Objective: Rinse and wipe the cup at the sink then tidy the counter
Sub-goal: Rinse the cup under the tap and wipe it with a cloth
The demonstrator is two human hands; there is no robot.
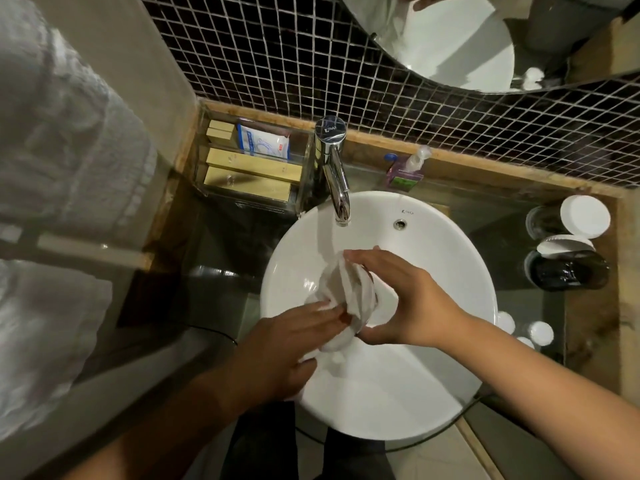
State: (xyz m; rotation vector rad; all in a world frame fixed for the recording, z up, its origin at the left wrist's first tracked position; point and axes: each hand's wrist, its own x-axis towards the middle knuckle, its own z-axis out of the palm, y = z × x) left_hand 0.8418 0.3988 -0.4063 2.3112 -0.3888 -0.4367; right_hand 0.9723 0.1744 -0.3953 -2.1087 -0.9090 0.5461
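Chrome on the faucet [333, 168] carries the word "INAX" on its round top, and the same small mark sits on the rim of the white basin [450, 271] just right of the spout, beside the overflow hole. Over the bowl of the basin, in front of the faucet, the cup [367, 299] is almost wholly wrapped in a white cloth [341, 289], so only a dark sliver of it shows. The right hand [398, 299] curls around the wrapped cup from the right, fingers and thumb closed on it. The left hand [287, 344] comes from the lower left, its fingers pressed flat against the cloth and pinching it to the cup. Left of the faucet a clear acrylic box [249, 164] holds several tan cartons and a blue-and-white sachet whose print is too small to read. Right of the faucet stands a small pump bottle [407, 171] with a purple and green label, unreadable. Farther right on the counter [588, 323] are two dark glass tumblers [568, 268] with white paper caps.
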